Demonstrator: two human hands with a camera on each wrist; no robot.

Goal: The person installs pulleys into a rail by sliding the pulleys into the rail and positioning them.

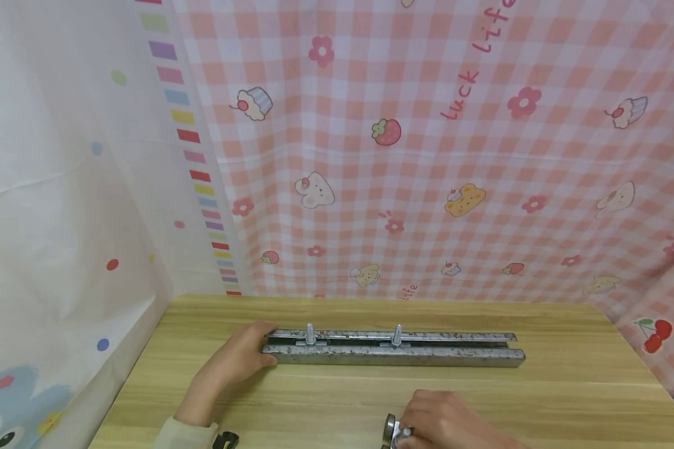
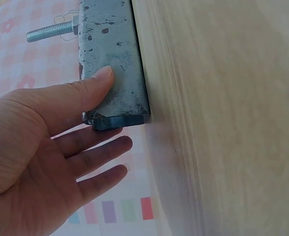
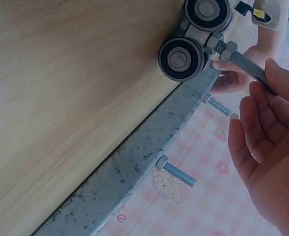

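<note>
A grey, speckled metal channel rail (image 1: 393, 357) lies lengthwise on the table, its open slot facing up. My left hand (image 1: 236, 357) grips the rail's left end; in the left wrist view the thumb (image 2: 98, 86) presses its side face while the other fingers extend past the end. Two threaded bolts, a left one (image 1: 310, 335) and a right one (image 1: 397, 337), stand up out of the slot. Nearer the front, my right hand (image 1: 440, 419) pinches the threaded rod (image 3: 247, 66) of a roller trolley (image 3: 179, 59) with black-and-silver wheels. In the right wrist view, nuts sit on that rod beside the wheels.
The wooden table (image 1: 567, 386) ends at a pink checked cloth (image 1: 348, 237) hanging behind it. A white patterned cloth (image 1: 62, 187) hangs along the left side. More checked cloth borders the right side.
</note>
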